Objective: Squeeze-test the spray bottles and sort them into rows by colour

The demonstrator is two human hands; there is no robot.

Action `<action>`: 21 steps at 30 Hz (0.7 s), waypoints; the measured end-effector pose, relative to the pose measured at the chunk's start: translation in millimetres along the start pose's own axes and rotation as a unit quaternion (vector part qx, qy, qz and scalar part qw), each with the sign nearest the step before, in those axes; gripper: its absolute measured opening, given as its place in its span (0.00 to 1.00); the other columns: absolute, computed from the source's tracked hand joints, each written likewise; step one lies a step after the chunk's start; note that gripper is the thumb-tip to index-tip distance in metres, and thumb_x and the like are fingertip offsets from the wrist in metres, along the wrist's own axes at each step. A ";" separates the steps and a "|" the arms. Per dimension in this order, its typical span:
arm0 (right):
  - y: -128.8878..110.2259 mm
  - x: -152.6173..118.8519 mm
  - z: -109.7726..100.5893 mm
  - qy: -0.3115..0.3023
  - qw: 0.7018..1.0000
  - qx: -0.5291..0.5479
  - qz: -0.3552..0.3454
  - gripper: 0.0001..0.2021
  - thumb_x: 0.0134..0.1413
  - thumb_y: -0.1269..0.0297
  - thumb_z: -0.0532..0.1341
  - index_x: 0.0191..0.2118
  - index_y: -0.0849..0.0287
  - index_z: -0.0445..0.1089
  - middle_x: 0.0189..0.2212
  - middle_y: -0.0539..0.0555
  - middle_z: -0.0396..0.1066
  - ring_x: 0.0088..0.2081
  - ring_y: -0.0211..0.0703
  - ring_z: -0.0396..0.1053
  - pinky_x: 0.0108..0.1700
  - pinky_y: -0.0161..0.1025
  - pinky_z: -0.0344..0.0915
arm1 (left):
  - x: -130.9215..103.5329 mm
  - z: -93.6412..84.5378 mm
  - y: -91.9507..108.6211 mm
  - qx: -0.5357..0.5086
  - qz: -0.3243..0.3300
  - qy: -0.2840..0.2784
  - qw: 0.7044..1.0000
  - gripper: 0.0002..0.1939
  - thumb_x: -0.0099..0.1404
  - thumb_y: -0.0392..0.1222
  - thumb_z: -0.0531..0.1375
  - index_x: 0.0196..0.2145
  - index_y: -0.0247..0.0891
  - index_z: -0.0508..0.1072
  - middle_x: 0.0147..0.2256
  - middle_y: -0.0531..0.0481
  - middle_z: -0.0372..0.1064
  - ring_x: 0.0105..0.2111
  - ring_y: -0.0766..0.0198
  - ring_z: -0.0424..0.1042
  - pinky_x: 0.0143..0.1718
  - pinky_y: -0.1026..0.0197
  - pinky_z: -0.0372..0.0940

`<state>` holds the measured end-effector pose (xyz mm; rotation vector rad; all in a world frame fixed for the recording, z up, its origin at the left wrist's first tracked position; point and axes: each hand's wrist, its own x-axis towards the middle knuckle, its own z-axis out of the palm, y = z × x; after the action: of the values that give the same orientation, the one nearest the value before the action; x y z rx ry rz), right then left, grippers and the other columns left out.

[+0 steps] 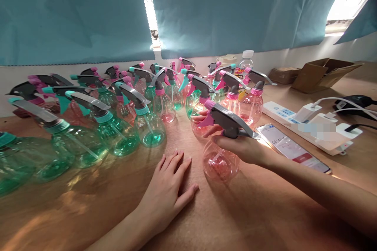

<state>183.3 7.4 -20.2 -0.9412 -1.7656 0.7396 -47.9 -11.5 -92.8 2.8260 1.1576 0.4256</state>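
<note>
My left hand [167, 188] lies flat on the wooden table [188, 223], fingers spread, holding nothing. To its right, my right hand [241, 147] is wrapped round the neck of a pink spray bottle [220, 166] with a grey head and pink trigger. That bottle stands upright on the table. Green spray bottles [150, 131] with teal collars stand in rows at the left. Behind my right hand are more pink spray bottles [253, 106], close together. Part of the held bottle's neck is hidden by my fingers.
Right of the bottles are a white power strip [306, 127] with plugs and cables, and a lit phone [291, 149]. An open cardboard box [315, 74] stands farther back. A clear bottle with a white cap [246, 62] is near the wall, below a blue-green cloth [220, 11].
</note>
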 end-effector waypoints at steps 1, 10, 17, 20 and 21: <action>0.5 -0.3 -0.4 0.000 1.000 0.002 0.000 0.29 0.47 0.73 0.56 0.58 0.49 0.63 0.41 0.51 0.75 0.37 0.43 0.72 0.38 0.41 0.70 | -0.1 -0.3 0.0 0.001 0.000 -0.001 1.000 0.27 0.70 0.53 0.53 0.60 0.36 0.62 0.60 0.38 0.59 0.61 0.46 0.56 0.60 0.39 0.51; 5.9 -4.2 -3.0 -0.018 0.998 0.017 0.057 0.25 0.49 0.72 0.58 0.54 0.49 0.66 0.41 0.50 0.75 0.38 0.42 0.73 0.39 0.39 0.70 | -1.0 1.0 -0.2 0.007 -0.003 -0.002 1.000 0.27 0.70 0.54 0.53 0.60 0.38 0.62 0.61 0.38 0.58 0.61 0.47 0.55 0.61 0.40 0.50; -4.3 -1.5 -2.1 -0.006 0.996 0.055 0.068 0.10 0.41 0.74 0.56 0.33 0.54 0.66 0.31 0.48 0.70 0.28 0.38 0.67 0.28 0.37 0.65 | -1.2 1.2 -0.3 0.010 0.000 0.002 1.000 0.27 0.70 0.54 0.52 0.60 0.37 0.62 0.61 0.39 0.58 0.62 0.47 0.55 0.61 0.40 0.50; -3.7 -1.4 -3.7 -0.005 0.997 0.062 0.054 0.08 0.41 0.74 0.57 0.30 0.54 0.63 0.31 0.47 0.67 0.29 0.38 0.66 0.27 0.37 0.64 | -1.3 1.1 -0.3 0.010 -0.001 -0.002 1.000 0.27 0.70 0.54 0.52 0.60 0.37 0.62 0.61 0.39 0.58 0.62 0.47 0.55 0.61 0.40 0.50; -3.0 -1.5 -4.2 -0.011 0.997 0.061 0.053 0.08 0.42 0.74 0.57 0.31 0.54 0.63 0.30 0.47 0.67 0.29 0.38 0.66 0.27 0.37 0.64 | -1.4 1.0 -0.4 0.010 -0.002 -0.002 1.000 0.27 0.70 0.54 0.53 0.60 0.38 0.62 0.61 0.39 0.58 0.61 0.47 0.55 0.61 0.40 0.50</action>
<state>186.7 4.8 -17.0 -0.9520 -1.6783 0.9179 -48.8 -12.1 -94.2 2.8406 1.1729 0.4113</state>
